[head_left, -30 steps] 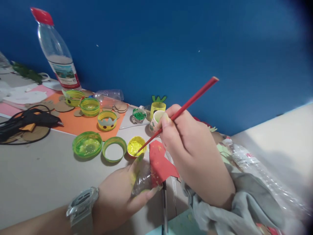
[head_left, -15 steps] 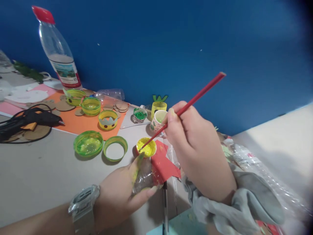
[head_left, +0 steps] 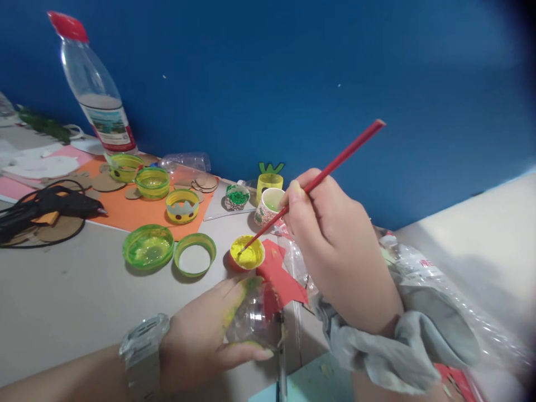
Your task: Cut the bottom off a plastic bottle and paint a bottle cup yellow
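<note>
Pinched between the fingertips of my right hand point(head_left: 335, 240) is a red paintbrush point(head_left: 341, 162), its tip dipped in a small cup of yellow paint point(head_left: 247, 253). My left hand point(head_left: 205, 329) is wrapped round a clear plastic bottle piece point(head_left: 255, 312), just in front of that cup. Yellow-green paint marks the left fingers. Behind the brush are a patterned paper cup point(head_left: 264, 215) with pale green inside and a small cup of green paint point(head_left: 237, 197). A cut piece of red paper point(head_left: 278, 273) lies beside the yellow cup.
Painted plastic rings point(head_left: 195, 254) and a green dish point(head_left: 148, 247) stand to the left. An orange sheet point(head_left: 121, 215), a black glue gun point(head_left: 62, 204) and a tall bottle point(head_left: 98, 95) are farther left. A blue wall point(head_left: 293, 84) closes off the back. Clear plastic wrap point(head_left: 444, 290) lies right.
The clear bottle piece has tilted in my left hand and sits slightly away from the yellow cup. My brush tip stays in the yellow paint. The view has shifted a little.
</note>
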A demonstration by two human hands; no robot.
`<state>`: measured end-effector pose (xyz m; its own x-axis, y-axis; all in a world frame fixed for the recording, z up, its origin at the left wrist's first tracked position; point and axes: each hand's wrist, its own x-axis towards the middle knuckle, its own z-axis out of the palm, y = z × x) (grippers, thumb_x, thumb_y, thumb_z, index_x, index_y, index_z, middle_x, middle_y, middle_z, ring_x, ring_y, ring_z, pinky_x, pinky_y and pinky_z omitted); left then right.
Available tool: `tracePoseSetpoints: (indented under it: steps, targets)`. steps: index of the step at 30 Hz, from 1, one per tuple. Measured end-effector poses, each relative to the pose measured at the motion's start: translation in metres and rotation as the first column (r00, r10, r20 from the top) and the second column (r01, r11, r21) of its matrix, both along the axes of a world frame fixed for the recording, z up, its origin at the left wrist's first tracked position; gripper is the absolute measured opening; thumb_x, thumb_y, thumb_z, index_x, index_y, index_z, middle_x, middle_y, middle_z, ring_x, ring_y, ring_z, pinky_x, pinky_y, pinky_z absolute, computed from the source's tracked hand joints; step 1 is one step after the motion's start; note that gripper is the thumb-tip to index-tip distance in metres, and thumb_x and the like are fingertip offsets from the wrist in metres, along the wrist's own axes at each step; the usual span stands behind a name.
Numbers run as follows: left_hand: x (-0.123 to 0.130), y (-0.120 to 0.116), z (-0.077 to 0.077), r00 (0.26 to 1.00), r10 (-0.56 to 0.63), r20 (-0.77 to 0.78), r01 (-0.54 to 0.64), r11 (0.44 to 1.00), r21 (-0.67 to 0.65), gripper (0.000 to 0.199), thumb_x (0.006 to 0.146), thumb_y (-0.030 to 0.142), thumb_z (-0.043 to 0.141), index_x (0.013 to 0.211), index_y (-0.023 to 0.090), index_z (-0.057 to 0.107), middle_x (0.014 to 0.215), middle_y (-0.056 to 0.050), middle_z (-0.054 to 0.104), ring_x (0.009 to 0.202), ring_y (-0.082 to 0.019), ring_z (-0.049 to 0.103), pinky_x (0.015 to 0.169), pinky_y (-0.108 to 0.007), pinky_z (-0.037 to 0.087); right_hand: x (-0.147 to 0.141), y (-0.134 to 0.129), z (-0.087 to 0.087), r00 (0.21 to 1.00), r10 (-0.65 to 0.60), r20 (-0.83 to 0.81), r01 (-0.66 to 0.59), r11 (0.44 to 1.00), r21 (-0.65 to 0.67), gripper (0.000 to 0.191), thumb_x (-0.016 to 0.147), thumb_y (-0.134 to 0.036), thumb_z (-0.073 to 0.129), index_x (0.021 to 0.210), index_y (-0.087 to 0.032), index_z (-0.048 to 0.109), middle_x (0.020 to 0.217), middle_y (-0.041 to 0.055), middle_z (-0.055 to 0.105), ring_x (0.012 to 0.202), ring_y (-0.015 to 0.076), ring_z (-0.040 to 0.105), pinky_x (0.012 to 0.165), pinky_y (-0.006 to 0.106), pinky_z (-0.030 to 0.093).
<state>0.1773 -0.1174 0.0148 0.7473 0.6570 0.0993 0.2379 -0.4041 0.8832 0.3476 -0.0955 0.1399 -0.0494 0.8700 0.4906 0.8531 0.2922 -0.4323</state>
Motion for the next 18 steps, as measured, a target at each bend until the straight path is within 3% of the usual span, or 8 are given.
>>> tracePoseSetpoints:
  steps: [3,6,9,13,14,16,18]
  targets:
    - [0.001,0.006,-0.001,0.994,-0.093,-0.058,0.089,0.993,-0.073,0.074,0.078,0.067,0.063,0.137,0.024,0.052,0.14,-0.012,0.058,0.131,-0.036,0.051,0.111,-0.049,0.039,-0.001,-0.001,0.001,0.999,-0.032,0.028,0.033,0.999,-0.016,0.021,0.1,-0.021,0.043,0.079,-0.025,0.043,0.055,-0.0052,0.045,0.042,0.0124,0.042,0.047,0.028,0.031]
    - [0.002,0.009,-0.005,0.988,-0.097,-0.121,0.091,0.994,-0.057,0.079,0.068,0.064,0.075,0.132,0.022,0.056,0.139,-0.013,0.058,0.133,-0.037,0.048,0.114,-0.051,0.036,-0.001,-0.003,0.003,0.998,-0.05,0.033,0.052,0.996,-0.069,0.022,0.1,-0.019,0.041,0.079,-0.024,0.043,0.055,-0.0057,0.045,0.042,0.0116,0.042,0.047,0.027,0.031]
    - [0.0,0.005,-0.007,0.993,-0.049,-0.104,0.048,0.999,-0.009,0.086,0.059,0.06,0.083,0.132,0.025,0.055,0.143,-0.01,0.053,0.135,-0.035,0.045,0.115,-0.048,0.036,-0.002,-0.004,0.005,0.999,-0.036,-0.004,0.036,0.995,-0.088,0.021,0.1,-0.018,0.041,0.079,-0.024,0.042,0.055,-0.0061,0.046,0.042,0.011,0.042,0.048,0.026,0.032]
    - [-0.003,-0.005,-0.008,0.995,0.103,-0.017,-0.101,0.992,0.078,0.115,0.041,0.057,0.091,0.14,0.028,0.039,0.144,-0.011,0.049,0.13,-0.039,0.049,0.111,-0.053,0.04,-0.002,-0.001,0.006,0.999,0.029,0.033,-0.021,0.975,-0.22,0.019,0.099,-0.022,0.044,0.08,-0.023,0.046,0.062,-0.0039,0.053,0.051,0.0131,0.049,0.052,0.027,0.035]
    - [-0.004,-0.006,-0.008,0.989,0.146,-0.006,-0.144,0.981,0.132,0.109,0.043,0.058,0.09,0.136,0.027,0.04,0.138,-0.012,0.052,0.124,-0.038,0.053,0.106,-0.054,0.044,-0.001,0.0,0.006,0.998,0.044,0.042,-0.031,0.964,-0.265,0.02,0.099,-0.024,0.043,0.08,-0.023,0.047,0.064,-0.003,0.054,0.054,0.0139,0.051,0.053,0.027,0.035]
    - [-0.004,-0.005,-0.008,0.967,0.255,0.005,-0.245,0.924,0.294,0.081,0.061,0.056,0.083,0.125,0.026,0.044,0.123,-0.011,0.059,0.112,-0.034,0.058,0.094,-0.051,0.052,0.0,0.002,0.005,0.997,0.053,0.049,-0.033,0.94,-0.341,0.027,0.102,-0.028,0.037,0.078,-0.023,0.047,0.068,-0.0019,0.055,0.058,0.0147,0.052,0.056,0.028,0.035]
    - [-0.004,-0.002,-0.007,0.929,0.367,0.045,-0.343,0.812,0.472,0.056,0.078,0.048,0.075,0.12,0.025,0.046,0.114,-0.01,0.06,0.105,-0.03,0.059,0.089,-0.047,0.053,0.002,0.002,0.005,0.997,0.055,0.049,-0.031,0.92,-0.391,0.03,0.103,-0.028,0.033,0.077,-0.022,0.046,0.069,-0.002,0.054,0.059,0.0149,0.051,0.058,0.029,0.034]
